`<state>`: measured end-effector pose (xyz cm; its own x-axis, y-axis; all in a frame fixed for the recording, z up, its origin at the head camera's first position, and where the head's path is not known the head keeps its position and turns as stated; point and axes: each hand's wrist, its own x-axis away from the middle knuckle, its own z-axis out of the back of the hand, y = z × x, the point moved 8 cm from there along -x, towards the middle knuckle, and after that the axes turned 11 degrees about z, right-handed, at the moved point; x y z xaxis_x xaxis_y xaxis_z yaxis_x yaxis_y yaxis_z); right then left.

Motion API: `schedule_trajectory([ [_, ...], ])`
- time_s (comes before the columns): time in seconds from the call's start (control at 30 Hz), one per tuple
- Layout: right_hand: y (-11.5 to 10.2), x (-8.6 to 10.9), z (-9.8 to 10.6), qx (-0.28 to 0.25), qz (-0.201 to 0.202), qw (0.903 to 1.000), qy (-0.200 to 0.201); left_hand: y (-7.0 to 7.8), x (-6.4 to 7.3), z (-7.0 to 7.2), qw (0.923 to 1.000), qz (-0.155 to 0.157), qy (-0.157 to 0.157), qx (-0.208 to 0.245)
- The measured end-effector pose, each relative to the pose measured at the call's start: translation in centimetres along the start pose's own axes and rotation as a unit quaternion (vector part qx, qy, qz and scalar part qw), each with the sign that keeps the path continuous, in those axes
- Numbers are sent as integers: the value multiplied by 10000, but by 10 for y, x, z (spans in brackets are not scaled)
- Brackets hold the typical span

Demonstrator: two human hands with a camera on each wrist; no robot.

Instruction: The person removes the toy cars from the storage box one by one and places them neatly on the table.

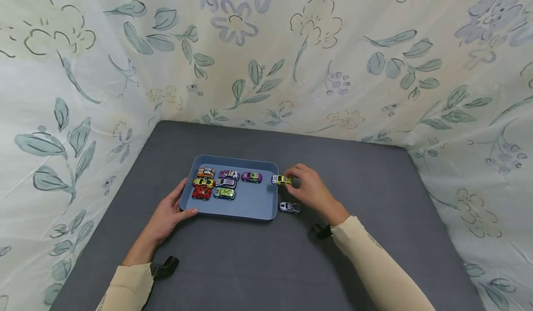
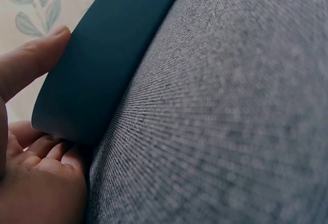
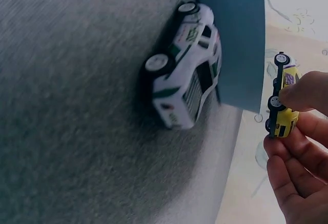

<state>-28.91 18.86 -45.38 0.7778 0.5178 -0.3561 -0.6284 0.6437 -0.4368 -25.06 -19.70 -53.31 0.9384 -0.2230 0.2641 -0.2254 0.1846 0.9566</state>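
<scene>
A blue tray point(image 1: 254, 204) lies on the grey cloth, with several toy cars grouped toward its left side and a purple-green toy car point(image 1: 251, 177) apart from them near the top middle. My left hand point(image 1: 166, 214) holds the tray's left end, thumb at the near corner; the left wrist view shows the thumb on the tray wall point(image 2: 97, 65) and fingers curled by its edge. Pinched in my right hand point(image 1: 310, 188) is a yellow toy car point(image 3: 287, 98), raised over the tray's right rim. Just below that hand, a silver-white toy car point(image 3: 187, 70) stands on the cloth beside the tray.
Grey cloth point(image 1: 233, 264) covers the table around the tray. A floral curtain point(image 1: 266, 70) rises behind the table and along both sides. Both wrists wear black bands, the left one point(image 1: 165, 268) close to the cloth.
</scene>
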Motion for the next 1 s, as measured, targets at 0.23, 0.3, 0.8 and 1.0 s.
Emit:
schedule_trajectory([
  [0.23,11,7,-1,76,-266,9995,-129,0,0,0,10000,-4,23,-17],
  [0.3,14,9,-2,50,-343,9993,-165,0,1,0,10000,-17,11,-6],
  [0.8,28,21,-1,136,-334,9992,-177,2,3,-2,10000,-6,53,-40],
  [1.0,32,27,-8,85,-388,9985,-367,-1,6,-4,9999,35,93,-104],
])
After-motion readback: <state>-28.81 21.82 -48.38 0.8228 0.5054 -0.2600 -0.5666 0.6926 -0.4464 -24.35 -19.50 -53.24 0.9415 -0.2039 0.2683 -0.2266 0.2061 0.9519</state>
